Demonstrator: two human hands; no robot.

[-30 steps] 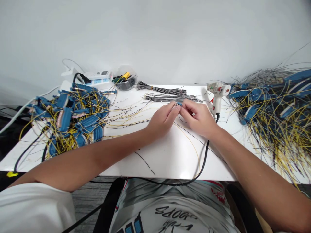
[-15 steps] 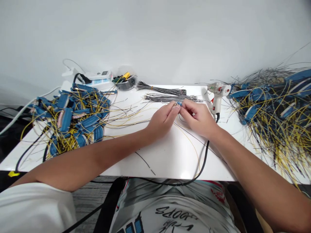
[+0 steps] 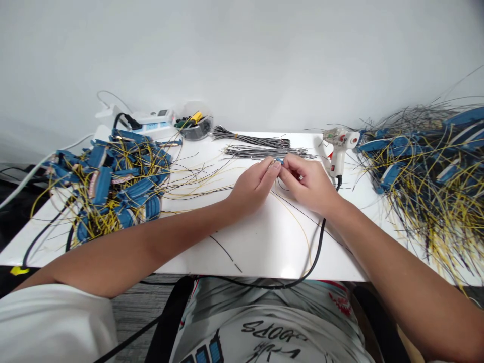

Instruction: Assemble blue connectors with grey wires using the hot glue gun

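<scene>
Blue piece, small and mostly covered by fingers [image 3: 279, 161], is pinched above the middle of the table, between the two hands. Nearest, a white sleeve [image 3: 56, 317] lies at the left, and a grey garment with black lettering [image 3: 274, 333] fills the middle. A thick black cable [image 3: 321, 247] curves from beside the right wrist down past the near edge of the glossy white table [image 3: 257, 242]. A short thin black wire [image 3: 226, 252] lies near that edge, left of middle, and a slender yellow wire [image 3: 302, 227] bends across the surface to its right.

Farther in, the left hand [image 3: 251, 184] and the right hand [image 3: 308, 184] meet, thumbs and forefingers closed on the blue piece. To the left spreads a heap of blue pieces with yellow and black wires [image 3: 101, 186]; a larger tangled heap of blue parts and wires [image 3: 434, 171] covers the right.

Beyond the right hand is a white glue gun with a red switch [image 3: 338, 154]. Two grey-black wire bundles lie past the hands, the nearer one [image 3: 264, 152] loosely fanned, the farther one [image 3: 249, 137] banded. Left of them are a clear round plastic tub [image 3: 196, 133] holding a yellow-handled tool [image 3: 196, 118] and a white power strip [image 3: 161, 132], before a pale wall [image 3: 242, 60].
</scene>
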